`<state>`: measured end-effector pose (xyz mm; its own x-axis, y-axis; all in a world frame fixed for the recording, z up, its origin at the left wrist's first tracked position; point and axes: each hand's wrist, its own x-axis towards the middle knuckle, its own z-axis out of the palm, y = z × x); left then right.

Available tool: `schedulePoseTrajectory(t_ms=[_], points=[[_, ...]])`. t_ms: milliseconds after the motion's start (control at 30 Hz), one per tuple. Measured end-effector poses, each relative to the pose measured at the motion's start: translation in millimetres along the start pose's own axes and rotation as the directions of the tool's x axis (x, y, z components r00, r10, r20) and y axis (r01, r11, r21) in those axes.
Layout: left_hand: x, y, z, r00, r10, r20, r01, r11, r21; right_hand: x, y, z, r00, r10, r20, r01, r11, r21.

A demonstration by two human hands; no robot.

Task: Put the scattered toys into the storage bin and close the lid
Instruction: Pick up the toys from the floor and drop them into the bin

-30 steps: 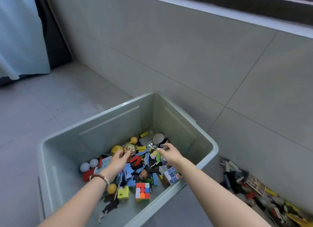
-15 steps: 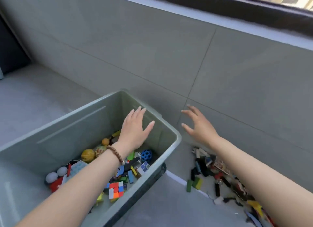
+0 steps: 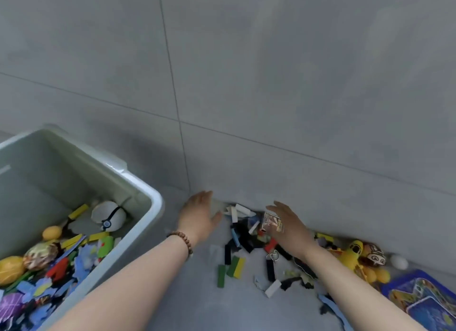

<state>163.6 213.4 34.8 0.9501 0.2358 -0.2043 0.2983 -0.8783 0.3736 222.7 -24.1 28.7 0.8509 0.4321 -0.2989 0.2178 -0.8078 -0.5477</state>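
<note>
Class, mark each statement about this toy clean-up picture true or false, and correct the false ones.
1. The left hand and right hand are outside the bin, over the scattered toys. True.
2. The bin has its lid on. False: it stands open, with no lid on it.
3. The bracelet is on the right wrist. False: it is on the left wrist.
4. A yellow plush lies by the wall, right of the right hand. True.

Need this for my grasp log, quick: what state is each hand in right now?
Left hand: open, fingers straight, holding nothing.
Right hand: open over the toy pile, holding nothing.
</note>
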Motion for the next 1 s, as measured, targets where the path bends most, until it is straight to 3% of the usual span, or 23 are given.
schedulePoseTrajectory(t_ms=[67,133,233,333,467,600,733,833,933,1000], points=[[17.2,-26.2,30.0,0.979,-0.194,0.062,0.201,0.969,-0.141,14.0,20.2,28.5,1.0,0.012,0.008,-0.012,0.997,0.074],[31.0,-51.1,57.1,0.94,-0.332,0.08,0.338,0.876,-0.343,27.0,34.5,52.6,1.0,-0.011,-0.021,0.014,0.992,0.126],[48.6,-73.9,84.5,0.881,-0.474,-0.007,0.394,0.74,-0.545,40.7,44.1,76.5,0.985,-0.058,-0.162,0.084,0.983,0.163],[64.4,-88.9,98.8,0.826,-0.56,-0.069,0.408,0.678,-0.611,46.2,46.9,86.5,0.956,-0.083,-0.283,0.141,0.972,0.19],[77.6,-107.9,116.8,0.78,-0.607,-0.153,0.422,0.691,-0.586,49.6,53.0,87.9,0.938,-0.128,-0.322,0.199,0.959,0.2],[82.7,-114.2,123.0,0.755,-0.619,-0.217,0.401,0.697,-0.594,55.4,63.0,84.1,0.942,-0.041,-0.333,0.127,0.963,0.24],[81.1,-90.9,118.0,0.83,-0.514,-0.219,0.303,0.744,-0.596,60.7,69.7,80.1,0.935,-0.016,-0.355,0.093,0.975,0.201],[80.8,-57.3,120.4,0.904,-0.42,-0.079,0.222,0.619,-0.753,59.5,74.8,78.8,0.925,0.036,-0.379,0.051,0.975,0.216],[78.8,-26.5,126.8,0.896,-0.379,0.231,0.38,0.389,-0.839,54.1,86.8,77.3,0.881,0.199,-0.43,-0.094,0.963,0.253],[76.8,-14.8,130.8,0.882,-0.336,0.331,0.445,0.361,-0.82,49.4,92.6,76.8,0.837,0.342,-0.427,-0.213,0.922,0.322]])
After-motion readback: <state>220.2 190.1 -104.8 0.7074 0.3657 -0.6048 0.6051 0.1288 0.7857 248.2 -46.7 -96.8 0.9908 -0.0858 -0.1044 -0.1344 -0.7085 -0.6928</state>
